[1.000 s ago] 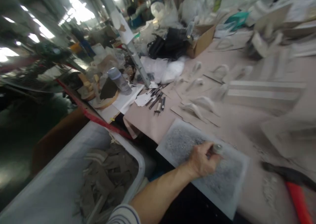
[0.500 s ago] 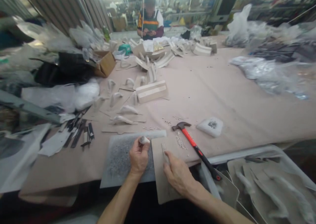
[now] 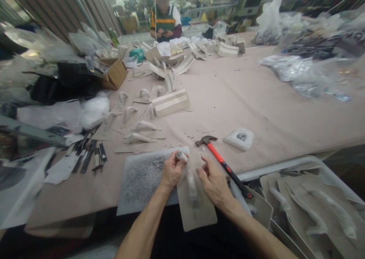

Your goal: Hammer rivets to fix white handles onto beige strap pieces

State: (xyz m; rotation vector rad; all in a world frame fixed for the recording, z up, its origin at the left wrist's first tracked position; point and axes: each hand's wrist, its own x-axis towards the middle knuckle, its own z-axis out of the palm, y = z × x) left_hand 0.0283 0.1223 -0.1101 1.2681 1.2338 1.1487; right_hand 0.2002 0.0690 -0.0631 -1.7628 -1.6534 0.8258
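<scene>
My left hand (image 3: 171,172) is closed round a short white cylinder (image 3: 182,157) with a greyish round end, above the speckled translucent board (image 3: 137,186). A flat beige panel (image 3: 199,218) overhangs the table's front edge between my hands. On it lies a handle (image 3: 192,185) wrapped in clear plastic, its top end close to the cylinder. My right hand (image 3: 213,183) hovers over the panel's right side, thumb and forefinger apart with nothing visible between them. Small white bits (image 3: 203,151) lie just beyond its fingertips, beside a claw hammer (image 3: 218,156) with a red and black handle.
A white block (image 3: 240,139) with a dark worn patch lies right of the hammer. Several panels with wrapped handles fill a bin (image 3: 313,163) at lower right. Other handled panels (image 3: 145,126) and dark tools (image 3: 98,158) lie left. A co-worker (image 3: 164,21) sits across the table.
My right hand has let go of the panel's handle and moved forward and right, fingers apart. My left hand has brought the cylinder right, to the handle's top end. The camera view has shifted slightly.
</scene>
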